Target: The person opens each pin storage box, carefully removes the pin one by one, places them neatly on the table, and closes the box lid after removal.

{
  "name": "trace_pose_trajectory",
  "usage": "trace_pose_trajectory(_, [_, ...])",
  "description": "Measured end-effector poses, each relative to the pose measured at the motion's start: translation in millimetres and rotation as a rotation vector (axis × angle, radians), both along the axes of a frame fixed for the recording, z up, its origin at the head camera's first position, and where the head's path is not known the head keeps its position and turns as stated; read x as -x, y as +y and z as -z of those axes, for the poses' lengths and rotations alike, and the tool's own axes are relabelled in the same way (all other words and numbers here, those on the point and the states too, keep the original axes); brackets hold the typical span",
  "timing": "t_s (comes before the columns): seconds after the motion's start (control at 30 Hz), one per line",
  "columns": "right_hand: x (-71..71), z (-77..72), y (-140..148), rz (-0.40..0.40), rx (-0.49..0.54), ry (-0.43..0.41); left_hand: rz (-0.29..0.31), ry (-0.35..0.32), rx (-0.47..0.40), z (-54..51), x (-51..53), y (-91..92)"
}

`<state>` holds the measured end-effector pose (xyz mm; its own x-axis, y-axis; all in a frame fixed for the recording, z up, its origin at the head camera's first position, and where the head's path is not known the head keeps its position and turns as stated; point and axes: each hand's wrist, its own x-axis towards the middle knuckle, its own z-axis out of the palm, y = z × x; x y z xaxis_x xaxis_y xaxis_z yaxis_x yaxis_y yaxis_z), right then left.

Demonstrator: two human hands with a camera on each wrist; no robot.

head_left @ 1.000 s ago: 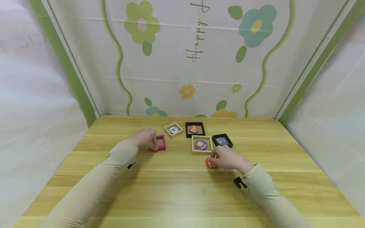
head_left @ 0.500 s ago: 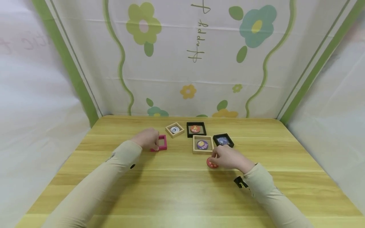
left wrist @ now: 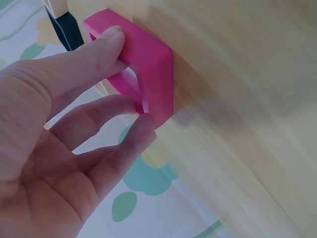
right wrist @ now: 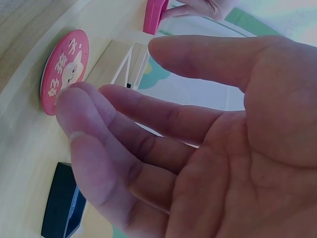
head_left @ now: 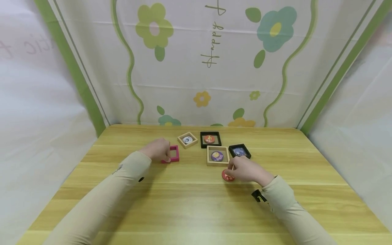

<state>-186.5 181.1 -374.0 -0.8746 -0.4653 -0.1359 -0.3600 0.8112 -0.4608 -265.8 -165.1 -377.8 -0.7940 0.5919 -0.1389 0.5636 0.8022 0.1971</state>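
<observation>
Barely any shift since a second ago, left hand (head_left: 157, 150) pinching pink frame (left wrist: 152, 60), right hand (head_left: 247, 168) loose, thumb apart, at red badge (right wrist: 63, 72).

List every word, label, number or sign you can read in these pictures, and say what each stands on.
"Happy": sideways, on the back cloth.
"好孩子": on the red badge.
Lettering beyond "Happy": cut off by the picture's edge.
Left side cloth: faint lettering, not readable.
Orange badge, purple badge: lettering too small.
White badge, blue badge: unclear whether any.
Left sleeve: marks too small to read.
</observation>
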Motion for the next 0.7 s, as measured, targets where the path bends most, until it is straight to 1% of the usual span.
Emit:
trace_pose_trajectory(0.13, [0.7,-0.9,1.6,0.005,-0.005,-0.009,-0.005,0.005,-0.021,-0.7,-1.0,-1.6])
trace_pose_trajectory(0.27, [0.8,-2.4,2.4,0.01,-0.007,-0.03,-0.01,0.02,-0.043,1.1,-2.9,-4.7])
trace_pose_trajectory(0.43, [0.2,-4.6,4.0,0.017,-0.018,-0.017,-0.024,0.011,-0.076,1.4,-5.1,-5.6])
trace_pose_trajectory(0.6, [-1.2,-7.0,6.2,0.02,-0.013,-0.019,-0.036,0.002,-0.052,-2.8,-7.0,-1.8])
trace_pose_trajectory(0.7, [-1.2,-8.7,7.1,0.015,0.002,-0.016,-0.057,-0.014,-0.038,-4.1,-7.2,-0.1])
